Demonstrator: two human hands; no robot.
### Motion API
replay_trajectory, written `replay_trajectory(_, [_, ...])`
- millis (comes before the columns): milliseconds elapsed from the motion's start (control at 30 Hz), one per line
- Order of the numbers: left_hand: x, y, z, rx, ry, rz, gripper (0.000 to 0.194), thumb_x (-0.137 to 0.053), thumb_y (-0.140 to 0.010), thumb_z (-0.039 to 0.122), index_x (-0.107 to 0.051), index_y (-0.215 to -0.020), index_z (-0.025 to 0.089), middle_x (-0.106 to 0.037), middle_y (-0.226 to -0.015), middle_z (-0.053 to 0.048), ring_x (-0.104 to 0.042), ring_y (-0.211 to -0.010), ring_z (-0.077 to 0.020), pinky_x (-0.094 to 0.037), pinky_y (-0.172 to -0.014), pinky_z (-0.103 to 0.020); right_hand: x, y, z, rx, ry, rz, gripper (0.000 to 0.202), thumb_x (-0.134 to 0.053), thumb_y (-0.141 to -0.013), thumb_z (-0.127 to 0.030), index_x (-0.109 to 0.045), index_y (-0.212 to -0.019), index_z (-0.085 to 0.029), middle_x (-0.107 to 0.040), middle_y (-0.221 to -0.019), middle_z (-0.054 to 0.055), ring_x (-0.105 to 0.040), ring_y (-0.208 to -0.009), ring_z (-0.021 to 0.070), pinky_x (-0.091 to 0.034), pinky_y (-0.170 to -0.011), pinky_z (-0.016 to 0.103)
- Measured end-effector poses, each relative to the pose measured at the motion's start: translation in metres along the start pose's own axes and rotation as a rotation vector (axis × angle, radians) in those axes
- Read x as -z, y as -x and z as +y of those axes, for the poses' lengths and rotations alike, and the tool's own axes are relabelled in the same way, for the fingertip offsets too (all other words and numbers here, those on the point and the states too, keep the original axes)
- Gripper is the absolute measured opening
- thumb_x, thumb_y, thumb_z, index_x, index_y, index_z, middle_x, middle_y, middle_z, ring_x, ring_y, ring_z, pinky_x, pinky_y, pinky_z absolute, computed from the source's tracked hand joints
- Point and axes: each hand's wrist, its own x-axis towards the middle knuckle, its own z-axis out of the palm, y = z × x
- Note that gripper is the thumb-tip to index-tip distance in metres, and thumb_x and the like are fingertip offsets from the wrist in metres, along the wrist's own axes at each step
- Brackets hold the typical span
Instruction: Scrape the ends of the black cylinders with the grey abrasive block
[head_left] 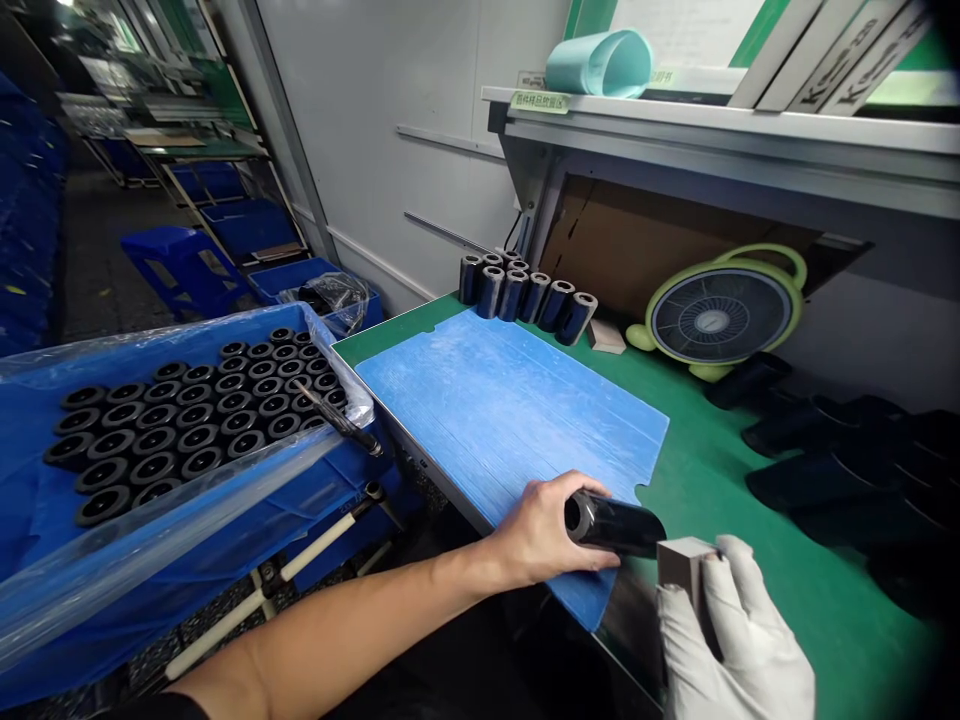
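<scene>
My bare left hand (544, 535) is wrapped round a glossy black cylinder (619, 527), which lies nearly level above the front edge of the blue sheet (510, 400). The hollow end of the cylinder faces left. In a white glove, my right hand (731, 635) grips a small grey-brown block (686, 565). The block is at the right end of the cylinder; whether they touch I cannot tell. Several similar black cylinders (514, 293) stand upright at the back of the blue sheet.
At the left, a blue crate (300, 470) lined with plastic holds many black cylinders. A green fan (724, 310) and another block (606, 336) are at the back of the green table (697, 450). More dark cylinders (840, 455) lie at the right, below a shelf (720, 125).
</scene>
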Motion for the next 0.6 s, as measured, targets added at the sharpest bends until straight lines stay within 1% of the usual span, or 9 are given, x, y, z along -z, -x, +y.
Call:
replay_trajectory(100, [-0.002,0.001,-0.002,-0.012,-0.016,-0.002,0.062,-0.095,-0.064,0.034,-0.073,-0.121,0.020,-0.079,-0.108,-0.006,-0.075,-0.096,-0.0235,-0.058,-0.084,-0.029,0.002,0.000,-0.009,0.185,0.123,-0.016,0.048,-0.060,-0.098,-0.049,-0.064,-0.133,-0.017,-0.053,-0.152,0.020,-0.061,-0.127,0.0396,-0.055,-0.102,0.057])
replay_trajectory(200, [-0.004,0.003,-0.002,-0.062,-0.032,-0.018,0.055,-0.090,-0.072,0.032,-0.073,-0.123,0.020,-0.080,-0.113,-0.007,-0.076,-0.100,-0.0248,-0.059,-0.086,-0.029,-0.001,-0.009,-0.043,0.356,0.210,-0.076,0.040,-0.059,-0.098,-0.046,-0.067,-0.125,-0.018,-0.057,-0.146,0.019,-0.060,-0.128,0.0392,-0.057,-0.098,0.054])
replay_trajectory(300, [-0.006,0.005,-0.002,-0.180,-0.064,-0.011,0.035,-0.074,-0.086,0.023,-0.074,-0.121,0.018,-0.080,-0.118,-0.009,-0.077,-0.106,-0.0250,-0.059,-0.092,-0.031,-0.009,-0.024,-0.073,0.389,0.271,-0.079,0.036,-0.048,-0.102,-0.040,-0.066,-0.119,-0.016,-0.059,-0.142,0.020,-0.055,-0.131,0.0383,-0.056,-0.099,0.053])
replay_trajectory(367, [-0.008,0.006,-0.002,-0.213,-0.093,0.018,0.030,-0.069,-0.088,0.019,-0.074,-0.118,0.017,-0.080,-0.118,-0.010,-0.077,-0.105,-0.0249,-0.059,-0.092,-0.031,-0.011,-0.033,-0.081,0.372,0.277,-0.048,0.033,-0.044,-0.102,-0.033,-0.065,-0.117,-0.013,-0.058,-0.141,0.021,-0.053,-0.134,0.0370,-0.054,-0.104,0.053])
replay_trajectory(400, [-0.009,0.006,-0.003,-0.206,-0.104,0.031,0.030,-0.069,-0.087,0.019,-0.074,-0.117,0.017,-0.080,-0.117,-0.009,-0.077,-0.103,-0.0248,-0.059,-0.091,-0.031,-0.010,-0.036,-0.081,0.437,0.284,-0.055,0.033,-0.043,-0.102,-0.030,-0.066,-0.117,-0.013,-0.060,-0.138,0.021,-0.053,-0.134,0.0367,-0.053,-0.105,0.053])
replay_trajectory(467, [-0.010,0.006,-0.003,-0.187,-0.116,0.044,0.033,-0.072,-0.087,0.023,-0.073,-0.120,0.018,-0.080,-0.115,-0.009,-0.077,-0.103,-0.0247,-0.059,-0.090,-0.030,-0.007,-0.039,-0.079,0.688,0.301,-0.090,0.036,-0.040,-0.099,-0.025,-0.068,-0.116,-0.012,-0.065,-0.124,0.020,-0.055,-0.128,0.0370,-0.053,-0.102,0.054])
replay_trajectory(500, [-0.011,0.006,-0.004,-0.188,-0.115,0.040,0.034,-0.072,-0.087,0.024,-0.073,-0.121,0.018,-0.080,-0.115,-0.008,-0.077,-0.104,-0.0248,-0.059,-0.091,-0.030,-0.005,-0.040,-0.078,0.772,0.322,-0.110,0.037,-0.039,-0.097,-0.023,-0.070,-0.114,-0.012,-0.066,-0.117,0.020,-0.057,-0.124,0.0376,-0.053,-0.100,0.055])
replay_trajectory(533, [-0.011,0.005,-0.003,-0.196,-0.115,0.031,0.033,-0.070,-0.089,0.024,-0.072,-0.121,0.018,-0.080,-0.116,-0.008,-0.077,-0.105,-0.0248,-0.059,-0.092,-0.030,-0.004,-0.040,-0.079,0.776,0.350,-0.120,0.037,-0.039,-0.096,-0.022,-0.070,-0.112,-0.011,-0.066,-0.115,0.020,-0.058,-0.120,0.0380,-0.053,-0.098,0.055])
replay_trajectory(600, [-0.010,0.005,-0.002,-0.208,-0.116,0.013,0.027,-0.067,-0.091,0.022,-0.073,-0.116,0.018,-0.080,-0.117,-0.009,-0.076,-0.104,-0.0252,-0.059,-0.090,-0.031,-0.003,-0.041,-0.085,0.571,0.394,-0.047,0.035,-0.042,-0.098,-0.025,-0.070,-0.111,-0.009,-0.065,-0.122,0.021,-0.059,-0.117,0.0376,-0.054,-0.095,0.052])
